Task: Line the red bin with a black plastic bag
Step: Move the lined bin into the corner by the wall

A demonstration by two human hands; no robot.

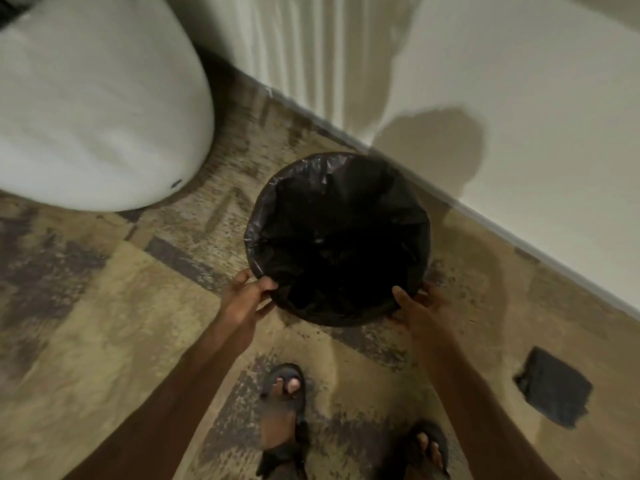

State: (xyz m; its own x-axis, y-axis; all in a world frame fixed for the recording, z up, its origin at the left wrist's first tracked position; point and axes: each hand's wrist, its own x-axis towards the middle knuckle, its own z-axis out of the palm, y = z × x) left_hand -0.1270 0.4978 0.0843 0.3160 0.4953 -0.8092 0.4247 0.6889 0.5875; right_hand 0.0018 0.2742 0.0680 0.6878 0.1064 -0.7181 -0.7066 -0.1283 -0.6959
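A round bin stands on the patterned floor close to the wall, seen from above. A black plastic bag (337, 237) fills its inside and is folded over the whole rim, so the red of the bin is hidden. My left hand (247, 294) grips the bag-covered rim at the near left, thumb over the edge. On the near right, my right hand (417, 308) holds the rim the same way, thumb inside and fingers underneath.
A large white rounded object (93, 109) sits at the upper left. A pale wall (519, 98) with a skirting edge runs diagonally behind the bin. A dark folded piece (554, 388) lies on the floor at the right. My sandalled feet (284, 410) are below.
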